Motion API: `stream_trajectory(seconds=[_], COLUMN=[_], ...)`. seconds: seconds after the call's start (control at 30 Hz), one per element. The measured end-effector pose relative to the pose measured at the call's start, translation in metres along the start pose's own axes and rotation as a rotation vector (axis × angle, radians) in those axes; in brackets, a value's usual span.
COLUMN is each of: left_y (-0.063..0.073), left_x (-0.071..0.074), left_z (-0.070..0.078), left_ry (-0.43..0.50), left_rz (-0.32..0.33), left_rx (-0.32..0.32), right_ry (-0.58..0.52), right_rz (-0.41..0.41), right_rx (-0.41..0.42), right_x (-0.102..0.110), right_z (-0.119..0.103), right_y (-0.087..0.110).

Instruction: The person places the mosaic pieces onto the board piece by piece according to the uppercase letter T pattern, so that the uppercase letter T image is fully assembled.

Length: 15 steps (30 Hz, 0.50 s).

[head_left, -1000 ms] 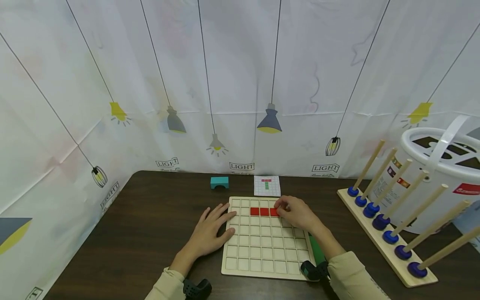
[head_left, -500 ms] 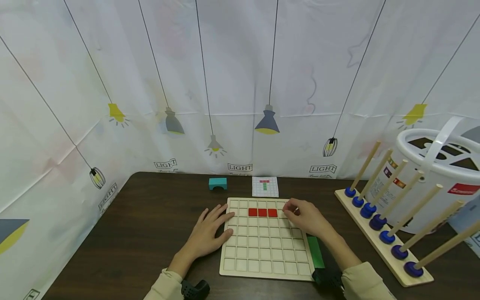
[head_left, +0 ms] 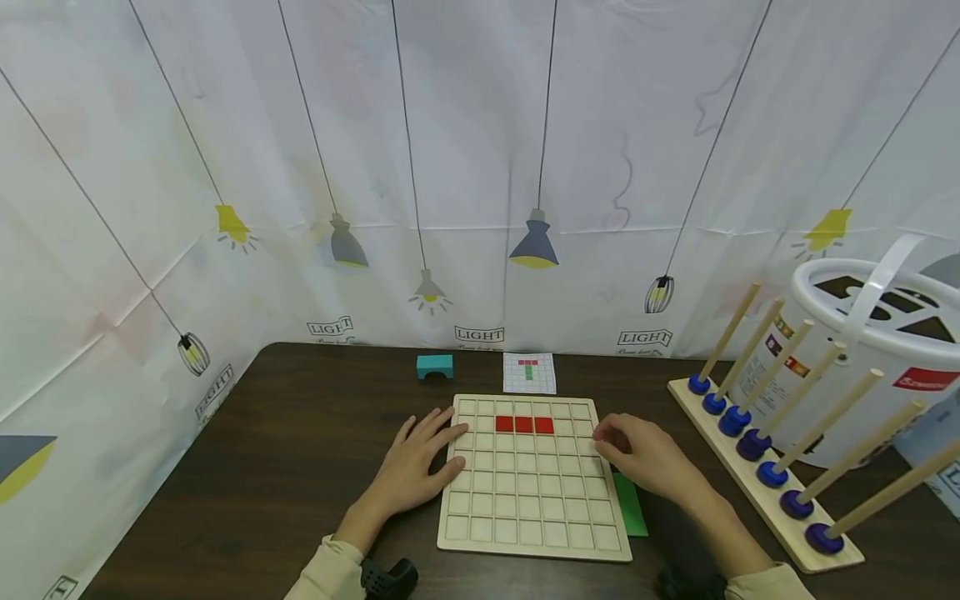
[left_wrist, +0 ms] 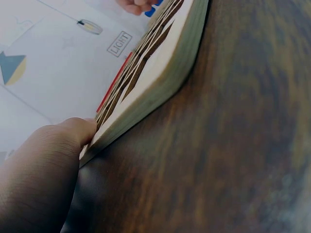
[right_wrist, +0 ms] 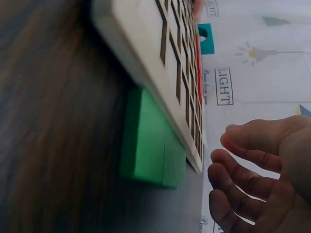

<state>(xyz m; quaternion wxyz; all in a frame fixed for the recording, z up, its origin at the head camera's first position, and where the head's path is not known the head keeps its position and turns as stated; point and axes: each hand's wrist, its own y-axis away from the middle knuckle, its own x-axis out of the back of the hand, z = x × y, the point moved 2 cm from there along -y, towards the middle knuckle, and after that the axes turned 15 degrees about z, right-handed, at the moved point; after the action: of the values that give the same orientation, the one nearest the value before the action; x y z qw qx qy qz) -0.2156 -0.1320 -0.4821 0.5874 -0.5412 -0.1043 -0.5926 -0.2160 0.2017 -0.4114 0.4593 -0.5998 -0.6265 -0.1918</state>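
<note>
A pale wooden grid board (head_left: 528,483) lies on the dark table with three red squares (head_left: 524,425) in a row near its far edge. My left hand (head_left: 412,467) rests at the board's left edge, fingers spread. In the left wrist view my thumb (left_wrist: 73,131) touches the board's side. Just off the right edge hovers my right hand (head_left: 652,458); its fingers (right_wrist: 243,179) are loosely bent and hold nothing. Green blocks (right_wrist: 150,145) sit against the board's right side, below that hand. A small card (head_left: 529,373) beyond the board carries a red and green T pattern.
Left of the card stands a teal arch block (head_left: 435,365). On the right is a wooden peg stand (head_left: 780,492) with blue rings, and behind it a white lidded bucket (head_left: 847,367). A curtain printed with lamps (head_left: 480,192) hangs behind the table.
My right hand has withdrawn from the rightmost red square, moving right and toward me past the board's edge. More of the green blocks shows. The left hand stays put.
</note>
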Motion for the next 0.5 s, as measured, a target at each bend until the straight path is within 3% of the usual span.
stream_trajectory(seconds=[0.5], left_y=[0.0], left_x=[0.0], left_z=[0.0], left_ry=[0.006], left_rz=[0.002], left_rx=[0.001], right_ry=[0.092], right_rz=[-0.042], right_rx=[-0.028], right_x=[0.012], right_z=[0.011], right_y=[0.025])
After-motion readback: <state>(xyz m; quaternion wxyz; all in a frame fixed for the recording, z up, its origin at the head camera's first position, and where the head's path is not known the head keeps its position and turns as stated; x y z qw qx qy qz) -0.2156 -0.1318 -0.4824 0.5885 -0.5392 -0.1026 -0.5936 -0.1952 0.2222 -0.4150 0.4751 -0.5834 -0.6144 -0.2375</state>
